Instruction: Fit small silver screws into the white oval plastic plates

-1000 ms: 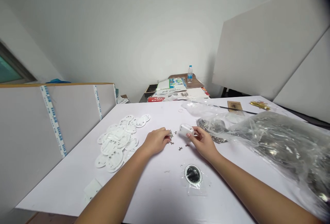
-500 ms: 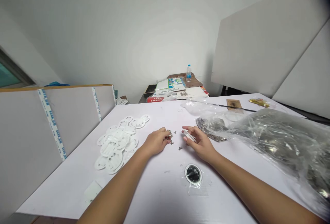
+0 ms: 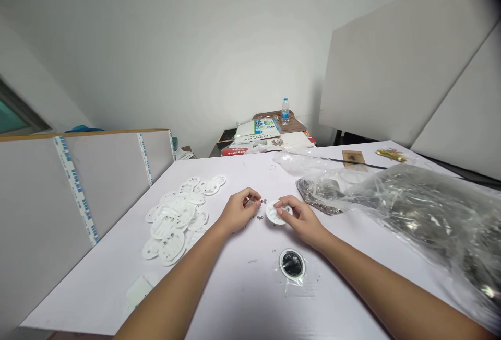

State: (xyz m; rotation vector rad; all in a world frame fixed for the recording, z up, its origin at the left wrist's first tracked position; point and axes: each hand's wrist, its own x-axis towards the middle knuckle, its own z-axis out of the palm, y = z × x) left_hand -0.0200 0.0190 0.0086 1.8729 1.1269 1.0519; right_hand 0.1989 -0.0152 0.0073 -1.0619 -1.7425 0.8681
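My right hand (image 3: 301,221) grips a round white plastic disc (image 3: 276,212) by its rim, low over the white table (image 3: 230,282), with the fingertips on its face. My left hand (image 3: 237,211) lies just left of it, thumb and forefinger pinched on a small metal piece among several scattered metal pieces (image 3: 258,209). The pinched piece is mostly hidden by the fingers. A pile of similar white perforated discs (image 3: 172,222) lies left of my left hand. Below my hands sits a round black-centred part (image 3: 291,265) on clear film.
A bulging clear plastic bag (image 3: 426,214) and a smaller bag of metal pieces (image 3: 321,191) lie to the right. A white card (image 3: 139,289) lies near the front left edge. Grey boards stand left and right, and a cluttered desk with a water bottle (image 3: 285,112) stands beyond.
The white disc has turned from edge-on to lying nearly flat, face up, and has moved left towards my left hand. My left hand has shifted slightly forward among the metal pieces.
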